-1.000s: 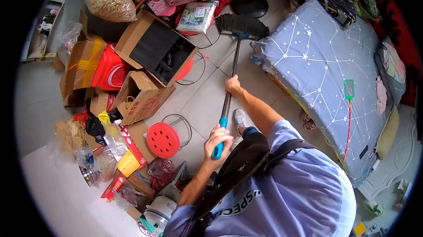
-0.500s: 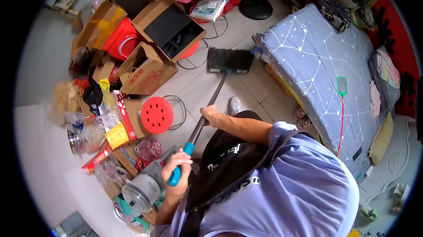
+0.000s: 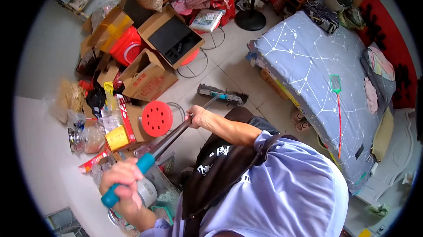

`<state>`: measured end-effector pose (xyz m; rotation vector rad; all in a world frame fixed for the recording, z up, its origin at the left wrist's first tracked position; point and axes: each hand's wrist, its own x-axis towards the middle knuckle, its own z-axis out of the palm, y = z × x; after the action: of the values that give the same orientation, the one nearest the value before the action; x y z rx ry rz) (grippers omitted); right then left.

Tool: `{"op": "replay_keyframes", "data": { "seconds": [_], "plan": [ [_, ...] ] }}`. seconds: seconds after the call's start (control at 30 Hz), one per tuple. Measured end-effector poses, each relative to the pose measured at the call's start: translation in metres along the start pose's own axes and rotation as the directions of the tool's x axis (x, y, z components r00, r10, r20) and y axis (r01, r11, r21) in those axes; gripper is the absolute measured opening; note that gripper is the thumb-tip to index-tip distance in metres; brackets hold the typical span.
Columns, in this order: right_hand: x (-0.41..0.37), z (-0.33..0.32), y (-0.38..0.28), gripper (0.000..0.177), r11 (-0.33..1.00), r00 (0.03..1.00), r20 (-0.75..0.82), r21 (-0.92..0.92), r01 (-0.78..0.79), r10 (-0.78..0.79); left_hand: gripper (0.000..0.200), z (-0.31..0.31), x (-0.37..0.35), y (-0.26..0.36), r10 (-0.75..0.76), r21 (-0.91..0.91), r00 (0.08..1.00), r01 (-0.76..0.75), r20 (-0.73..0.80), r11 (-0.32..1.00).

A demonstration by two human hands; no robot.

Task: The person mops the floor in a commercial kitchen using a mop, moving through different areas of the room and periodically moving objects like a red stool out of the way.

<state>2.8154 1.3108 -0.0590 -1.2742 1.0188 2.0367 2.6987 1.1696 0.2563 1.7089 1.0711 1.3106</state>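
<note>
My left hand (image 3: 121,183) is closed around the teal grip (image 3: 146,163) of a long-handled broom, at the lower left. Farther up the dark pole (image 3: 172,134), my right hand (image 3: 195,116) is wrapped round it. The pole runs up and right to a wide head with dark grey bristles (image 3: 233,97), which is at the pale tiled floor (image 3: 224,71) in front of my legs. A red round stool (image 3: 157,119) with holes in its seat stands to the left of my right hand.
Open cardboard boxes (image 3: 147,80) and bagged goods crowd the left side. A black fan base (image 3: 250,20) stands at the back. On the right is a bed (image 3: 304,60) with a star-patterned sheet and a red-handled swatter (image 3: 339,122) on it. Slippers (image 3: 302,125) lie beside it.
The broom head has come back toward my legs and turned to a narrower view. Both hands have moved left, the left one also down, still holding the broom. The view has shifted slightly.
</note>
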Motion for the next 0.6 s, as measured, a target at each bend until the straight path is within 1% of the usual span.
{"op": "replay_keyframes", "data": {
  "seconds": [0.03, 0.07, 0.1, 0.13, 0.2, 0.23, 0.3, 0.33, 0.37, 0.43, 0.47, 0.53, 0.57, 0.6],
  "plan": [
    [-0.006, 0.004, 0.002, 0.017, 0.999, 0.992, 0.122, -0.033, 0.04, -0.035, 0.041, -0.007, -0.002, 0.003, 0.034, -0.039, 0.999, -0.035, -0.032, 0.999],
    [-0.011, 0.011, 0.0, 0.016, 1.0, 0.992, 0.125, -0.019, 0.019, -0.017, 0.042, -0.015, -0.004, 0.006, 0.062, -0.074, 0.996, -0.066, -0.065, 0.995],
    [-0.031, 0.017, 0.002, 0.015, 1.0, 0.985, 0.169, -0.005, 0.025, -0.024, 0.043, -0.02, -0.006, 0.007, 0.083, -0.108, 0.992, -0.094, -0.099, 0.99],
    [-0.045, 0.019, 0.003, 0.014, 1.0, 0.978, 0.205, 0.011, 0.028, -0.03, 0.042, -0.018, -0.009, 0.009, 0.094, -0.073, 0.988, -0.104, -0.123, 0.992],
    [-0.044, 0.024, -0.006, 0.013, 0.993, 0.964, 0.245, -0.013, 0.114, -0.107, 0.041, -0.01, -0.013, 0.011, 0.121, -0.004, 0.979, -0.124, -0.167, 0.992],
    [-0.045, 0.029, -0.013, 0.013, 0.987, 0.952, 0.267, -0.022, 0.16, -0.149, 0.039, -0.017, -0.016, 0.005, 0.144, -0.049, 0.981, -0.151, -0.13, 0.987],
    [-0.047, 0.038, -0.031, 0.012, 0.976, 0.938, 0.285, -0.026, 0.215, -0.199, 0.03, -0.015, -0.011, -0.012, 0.257, -0.145, 0.959, -0.273, -0.123, 0.951],
    [-0.048, 0.041, -0.041, 0.012, 0.97, 0.93, 0.289, -0.024, 0.242, -0.225, 0.031, -0.013, -0.008, -0.02, 0.307, -0.196, 0.943, -0.327, -0.124, 0.925],
    [-0.046, 0.046, -0.054, 0.012, 0.964, 0.925, 0.3, -0.053, 0.26, -0.233, 0.04, -0.013, -0.008, -0.028, 0.261, -0.115, 0.962, -0.269, -0.078, 0.956],
    [-0.026, 0.055, -0.092, 0.008, 0.964, 0.927, 0.275, -0.007, 0.266, -0.253, 0.032, 0.014, 0.008, -0.044, 0.137, -0.061, 0.984, -0.145, -0.113, 0.988],
    [-0.007, 0.057, -0.115, 0.007, 0.963, 0.928, 0.265, 0.012, 0.269, -0.262, 0.034, 0.031, 0.017, -0.057, 0.077, -0.032, 0.988, -0.082, -0.137, 0.996],
    [0.071, 0.049, -0.179, 0.013, 0.936, 0.884, 0.339, -0.024, 0.35, -0.322, 0.017, 0.063, 0.041, -0.108, 0.06, 0.095, 0.998, -0.058, -0.014, 0.994],
    [0.073, 0.041, -0.191, 0.012, 0.914, 0.865, 0.321, 0.005, 0.406, -0.386, 0.008, 0.084, 0.053, -0.132, 0.021, 0.123, 0.997, -0.03, 0.072, 0.992],
    [0.073, 0.032, -0.206, 0.01, 0.886, 0.84, 0.302, 0.037, 0.462, -0.451, 0.004, 0.106, 0.068, -0.148, -0.017, 0.153, 0.987, -0.007, 0.16, 0.988]
  ]
}}
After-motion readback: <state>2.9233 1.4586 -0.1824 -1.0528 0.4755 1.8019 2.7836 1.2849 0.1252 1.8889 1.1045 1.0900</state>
